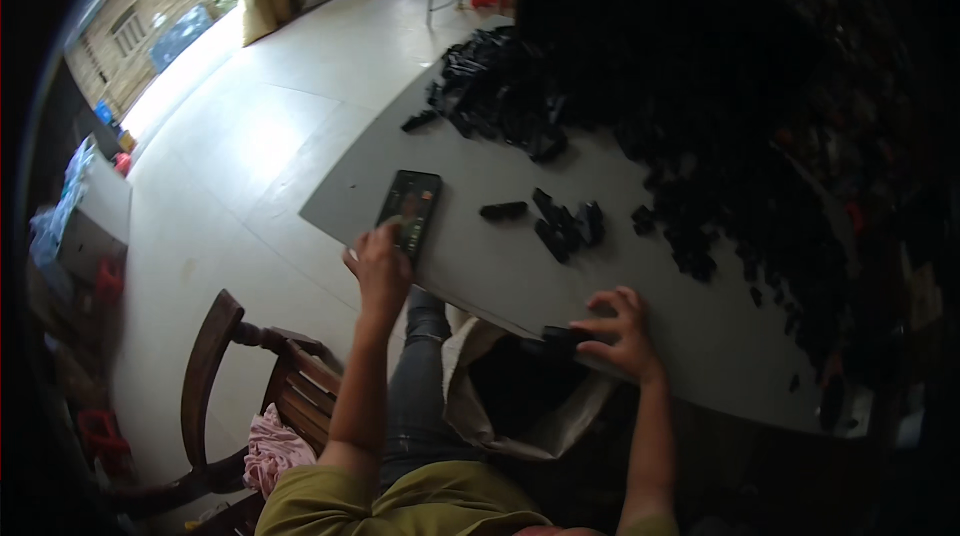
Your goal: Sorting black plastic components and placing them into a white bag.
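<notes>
A smartphone (420, 198) with a lit screen lies near the left edge of the grey table (480, 281). Over its lower half is my left hand (380, 266), a fingertip at the screen and the other fingers loosely bent. My right hand (622, 334) hovers at the table's near edge, thumb and fingers apart. Just beside its fingertips is a small black piece (560, 338), its kind too dark to tell. Below that edge an open pale sack (462, 381) holds dark contents. Several black pieces (562, 226) sit in a loose group mid-table, with a single black piece (503, 211) left of them.
A large heap of black parts (500, 86) covers the table's far side and continues down the right. At my left stands a wooden chair (300, 386) with a pink cloth (278, 448) on it. Boxes and red stools line the far left, beside the tiled floor (230, 206).
</notes>
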Demonstrator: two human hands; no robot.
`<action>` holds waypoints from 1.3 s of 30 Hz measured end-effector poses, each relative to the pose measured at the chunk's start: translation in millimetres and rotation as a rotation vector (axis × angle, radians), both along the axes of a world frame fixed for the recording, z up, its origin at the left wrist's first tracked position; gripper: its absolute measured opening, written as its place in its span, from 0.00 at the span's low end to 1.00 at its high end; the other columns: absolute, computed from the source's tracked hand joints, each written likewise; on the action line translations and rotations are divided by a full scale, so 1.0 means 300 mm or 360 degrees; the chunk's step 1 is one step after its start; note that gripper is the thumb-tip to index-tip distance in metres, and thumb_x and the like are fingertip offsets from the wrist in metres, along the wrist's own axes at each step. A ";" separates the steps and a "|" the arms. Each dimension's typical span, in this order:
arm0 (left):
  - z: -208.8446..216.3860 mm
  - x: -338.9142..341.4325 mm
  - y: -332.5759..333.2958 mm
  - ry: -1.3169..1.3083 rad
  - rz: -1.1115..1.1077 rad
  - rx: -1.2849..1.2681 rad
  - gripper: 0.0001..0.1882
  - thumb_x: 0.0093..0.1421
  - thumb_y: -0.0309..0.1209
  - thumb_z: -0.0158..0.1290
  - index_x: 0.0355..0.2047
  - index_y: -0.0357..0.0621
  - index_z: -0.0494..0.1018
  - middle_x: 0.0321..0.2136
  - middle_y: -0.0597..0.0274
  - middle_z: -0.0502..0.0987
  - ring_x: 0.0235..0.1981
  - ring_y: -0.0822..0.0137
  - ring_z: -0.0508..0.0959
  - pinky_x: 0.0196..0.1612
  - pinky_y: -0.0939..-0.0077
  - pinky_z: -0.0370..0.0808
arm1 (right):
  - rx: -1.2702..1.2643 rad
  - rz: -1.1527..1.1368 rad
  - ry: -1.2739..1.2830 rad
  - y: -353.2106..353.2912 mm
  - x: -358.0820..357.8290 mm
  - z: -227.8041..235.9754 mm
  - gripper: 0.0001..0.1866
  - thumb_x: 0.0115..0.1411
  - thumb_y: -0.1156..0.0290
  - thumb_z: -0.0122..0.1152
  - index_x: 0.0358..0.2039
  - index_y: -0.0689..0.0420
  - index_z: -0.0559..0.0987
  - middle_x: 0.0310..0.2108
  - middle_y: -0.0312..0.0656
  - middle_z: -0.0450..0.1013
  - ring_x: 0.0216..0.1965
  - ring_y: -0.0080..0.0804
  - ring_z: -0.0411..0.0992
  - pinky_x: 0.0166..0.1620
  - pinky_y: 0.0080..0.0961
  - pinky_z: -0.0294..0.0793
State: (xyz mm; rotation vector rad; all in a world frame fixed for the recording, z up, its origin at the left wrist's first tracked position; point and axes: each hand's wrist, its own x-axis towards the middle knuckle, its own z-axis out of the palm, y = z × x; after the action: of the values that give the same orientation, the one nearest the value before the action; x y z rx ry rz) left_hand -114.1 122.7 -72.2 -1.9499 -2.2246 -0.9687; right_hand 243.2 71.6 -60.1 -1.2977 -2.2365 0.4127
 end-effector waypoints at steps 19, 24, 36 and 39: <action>-0.010 0.445 0.108 -0.0115 -0.1175 -0.0011 0.18 0.48 0.23 0.54 0.42 0.43 0.71 0.45 0.57 0.70 0.48 0.54 0.70 0.53 0.64 0.68 | 0.0310 -0.1343 -0.0187 0.181 0.140 -0.085 0.16 0.59 0.76 0.56 0.48 0.54 0.72 0.48 0.40 0.67 0.46 0.39 0.72 0.44 0.33 0.76; -0.040 0.429 0.104 -0.0088 -0.1143 0.0326 0.14 0.46 0.26 0.58 0.33 0.44 0.68 0.39 0.58 0.70 0.43 0.54 0.71 0.48 0.64 0.68 | 0.0323 -0.1363 -0.0224 0.178 0.137 -0.089 0.16 0.59 0.75 0.57 0.49 0.53 0.72 0.48 0.40 0.67 0.45 0.40 0.73 0.42 0.34 0.77; -0.018 0.424 0.090 -0.0318 -0.1604 0.0118 0.11 0.50 0.27 0.58 0.34 0.41 0.72 0.38 0.55 0.70 0.41 0.54 0.71 0.46 0.65 0.70 | 0.0376 -0.1118 -0.0101 0.164 0.129 -0.105 0.11 0.58 0.75 0.57 0.43 0.57 0.73 0.45 0.43 0.68 0.44 0.42 0.72 0.42 0.34 0.74; -0.019 0.429 0.086 -0.0344 -0.1649 0.0106 0.13 0.50 0.26 0.58 0.38 0.40 0.73 0.39 0.55 0.70 0.42 0.54 0.71 0.46 0.64 0.71 | 0.0465 -0.1092 -0.0034 0.168 0.135 -0.111 0.11 0.58 0.76 0.56 0.43 0.58 0.74 0.44 0.44 0.69 0.44 0.42 0.72 0.42 0.33 0.74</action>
State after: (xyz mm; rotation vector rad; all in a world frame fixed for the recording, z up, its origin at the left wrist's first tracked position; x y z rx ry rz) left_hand 14.7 148.6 -77.8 -3.1025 -1.0761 -1.3072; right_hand 283.7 121.9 -93.5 -1.7786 -1.6365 -0.1753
